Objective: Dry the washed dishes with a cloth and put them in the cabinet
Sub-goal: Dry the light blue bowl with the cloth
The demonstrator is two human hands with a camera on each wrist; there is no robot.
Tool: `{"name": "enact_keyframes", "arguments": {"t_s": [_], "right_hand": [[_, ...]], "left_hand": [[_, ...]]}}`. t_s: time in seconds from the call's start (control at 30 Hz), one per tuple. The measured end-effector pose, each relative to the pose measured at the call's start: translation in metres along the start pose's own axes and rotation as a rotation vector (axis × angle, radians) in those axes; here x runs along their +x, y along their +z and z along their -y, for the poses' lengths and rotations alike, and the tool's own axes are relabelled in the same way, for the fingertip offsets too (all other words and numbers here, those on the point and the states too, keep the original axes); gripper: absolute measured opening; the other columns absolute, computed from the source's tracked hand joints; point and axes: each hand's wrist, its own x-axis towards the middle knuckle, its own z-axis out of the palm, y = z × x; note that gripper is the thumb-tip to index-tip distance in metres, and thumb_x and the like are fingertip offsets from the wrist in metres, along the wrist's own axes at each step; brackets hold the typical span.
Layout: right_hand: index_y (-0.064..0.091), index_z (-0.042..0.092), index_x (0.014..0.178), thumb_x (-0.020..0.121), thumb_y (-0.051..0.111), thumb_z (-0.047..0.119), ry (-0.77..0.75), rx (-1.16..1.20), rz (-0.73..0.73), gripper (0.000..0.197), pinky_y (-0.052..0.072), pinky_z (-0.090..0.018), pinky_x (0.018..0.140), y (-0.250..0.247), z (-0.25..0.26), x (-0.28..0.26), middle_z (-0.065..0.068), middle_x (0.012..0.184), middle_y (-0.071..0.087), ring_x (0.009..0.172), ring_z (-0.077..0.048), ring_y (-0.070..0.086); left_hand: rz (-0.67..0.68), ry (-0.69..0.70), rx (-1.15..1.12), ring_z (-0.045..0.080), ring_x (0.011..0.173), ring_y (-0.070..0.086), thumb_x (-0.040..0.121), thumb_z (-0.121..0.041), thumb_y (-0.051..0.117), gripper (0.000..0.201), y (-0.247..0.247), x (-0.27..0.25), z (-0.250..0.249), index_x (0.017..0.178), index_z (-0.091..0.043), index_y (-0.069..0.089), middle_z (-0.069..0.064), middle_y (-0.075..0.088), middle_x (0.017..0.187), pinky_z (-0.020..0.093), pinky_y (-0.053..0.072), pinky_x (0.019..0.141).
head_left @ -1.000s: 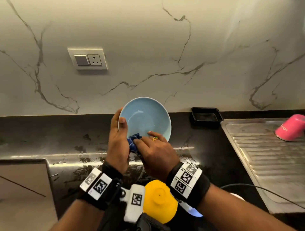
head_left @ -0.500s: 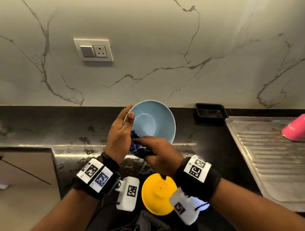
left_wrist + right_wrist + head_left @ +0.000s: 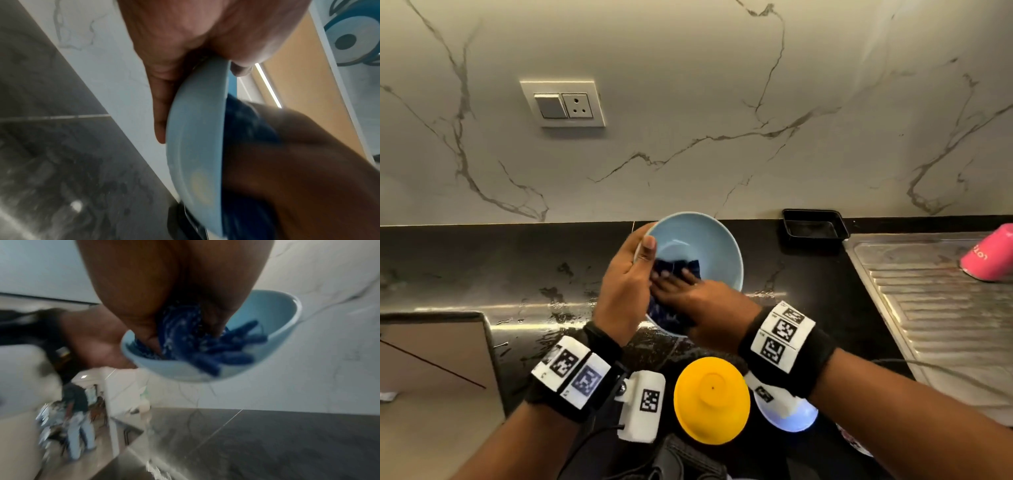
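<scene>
A light blue bowl (image 3: 705, 250) is held tilted above the black counter, its opening facing me. My left hand (image 3: 625, 284) grips its left rim, thumb on the inside and fingers behind the outer wall (image 3: 162, 97). My right hand (image 3: 702, 301) holds a bunched dark blue cloth (image 3: 677, 269) and presses it against the inside of the bowl (image 3: 267, 331). In the right wrist view the cloth (image 3: 183, 337) sits pinched between thumb and fingers. In the left wrist view the bowl (image 3: 197, 146) is seen edge-on, with the cloth (image 3: 246, 116) behind it.
An upturned yellow bowl (image 3: 711, 399) and a white-blue bowl (image 3: 796, 416) stand on the counter near me. A pink cup (image 3: 991, 255) lies on the steel drainboard (image 3: 945, 325) at right. A black tray (image 3: 813, 229) sits against the marble wall.
My right hand has pushed the cloth from the bowl's near rim further into its inside. The left hand keeps its grip on the rim.
</scene>
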Motion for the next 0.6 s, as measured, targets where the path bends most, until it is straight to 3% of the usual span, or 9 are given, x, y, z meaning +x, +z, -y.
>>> {"name": "enact_keyframes", "arguments": {"t_s": [0.07, 0.17, 0.23, 0.27, 0.33, 0.4, 0.5, 0.57, 0.6], "right_hand": [[0.028, 0.022, 0.156, 0.095, 0.055, 0.014, -0.078, -0.151, 0.095, 0.067, 0.028, -0.046, 0.12, 0.002, -0.009, -0.01, -0.002, 0.161, 0.03, 0.148, -0.026, 0.029], [0.044, 0.015, 0.149, 0.087, 0.061, 0.016, 0.001, -0.294, -0.026, 0.064, 0.028, -0.044, 0.12, 0.0, -0.031, -0.017, -0.008, 0.15, 0.048, 0.139, -0.029, 0.045], [0.031, 0.01, 0.154, 0.089, 0.059, 0.016, 0.148, -0.223, -0.075, 0.071, 0.025, -0.042, 0.12, -0.008, -0.029, -0.006, -0.012, 0.156, 0.039, 0.139, -0.031, 0.043], [0.025, 0.011, 0.156, 0.091, 0.057, 0.016, 0.191, -0.11, -0.091, 0.073, 0.03, -0.045, 0.119, -0.013, -0.021, 0.001, -0.012, 0.159, 0.033, 0.14, -0.033, 0.042], [0.024, 0.015, 0.157, 0.091, 0.056, 0.013, 0.148, 0.059, -0.092, 0.073, 0.038, -0.05, 0.113, -0.018, -0.003, 0.011, -0.011, 0.161, 0.029, 0.142, -0.036, 0.036], [0.024, 0.019, 0.157, 0.094, 0.057, 0.012, -0.027, -0.051, 0.033, 0.072, 0.031, -0.046, 0.118, -0.016, 0.005, 0.008, -0.005, 0.164, 0.023, 0.149, -0.029, 0.022], [0.04, 0.021, 0.151, 0.092, 0.055, 0.018, -0.079, -0.285, 0.142, 0.061, 0.038, -0.046, 0.114, -0.009, -0.012, -0.007, -0.001, 0.154, 0.043, 0.142, -0.028, 0.039], [0.052, 0.011, 0.142, 0.086, 0.058, 0.018, 0.013, -0.369, 0.033, 0.057, 0.036, -0.046, 0.116, -0.007, -0.025, -0.006, -0.01, 0.143, 0.056, 0.131, -0.031, 0.052], [0.047, 0.005, 0.145, 0.087, 0.058, 0.018, 0.066, -0.364, -0.038, 0.06, 0.032, -0.045, 0.117, -0.009, -0.025, -0.002, -0.016, 0.145, 0.052, 0.132, -0.033, 0.052]], "left_hand": [[0.005, 0.014, 0.048, 0.021, 0.112, 0.065, 0.102, -0.054, 0.044, 0.038, -0.008, 0.002, 0.001, 0.13, -0.034, 0.061, -0.004, 0.068, 0.119, 0.043, 0.057, 0.094], [0.046, 0.018, 0.089, 0.022, 0.116, 0.063, 0.094, -0.065, 0.042, 0.048, -0.008, -0.002, 0.004, 0.134, -0.042, 0.057, -0.005, 0.065, 0.126, 0.053, 0.054, 0.098], [0.044, 0.021, 0.111, 0.019, 0.117, 0.063, 0.091, -0.069, 0.042, 0.05, -0.003, -0.001, 0.005, 0.134, -0.046, 0.056, -0.007, 0.066, 0.127, 0.053, 0.054, 0.098], [0.045, 0.031, 0.139, 0.016, 0.117, 0.063, 0.091, -0.07, 0.041, 0.05, 0.0, 0.0, 0.004, 0.134, -0.048, 0.056, -0.01, 0.066, 0.126, 0.051, 0.054, 0.099], [0.026, 0.034, 0.124, 0.014, 0.118, 0.064, 0.092, -0.068, 0.043, 0.05, 0.0, 0.002, 0.001, 0.132, -0.044, 0.058, -0.009, 0.068, 0.125, 0.049, 0.053, 0.101], [-0.019, 0.016, 0.062, 0.015, 0.114, 0.066, 0.094, -0.061, 0.046, 0.046, -0.007, 0.004, -0.001, 0.129, -0.037, 0.062, -0.008, 0.07, 0.119, 0.05, 0.053, 0.101], [-0.011, 0.023, 0.104, 0.018, 0.113, 0.065, 0.093, -0.066, 0.044, 0.045, -0.016, 0.002, 0.0, 0.129, -0.043, 0.06, -0.012, 0.068, 0.119, 0.054, 0.053, 0.098], [0.01, 0.021, 0.123, 0.022, 0.116, 0.063, 0.089, -0.074, 0.042, 0.053, -0.016, 0.0, 0.003, 0.133, -0.048, 0.056, -0.009, 0.066, 0.126, 0.058, 0.053, 0.096], [0.016, 0.025, 0.123, 0.022, 0.117, 0.063, 0.088, -0.076, 0.041, 0.055, -0.014, 0.001, 0.003, 0.134, -0.049, 0.055, -0.008, 0.065, 0.127, 0.057, 0.054, 0.096]]}}
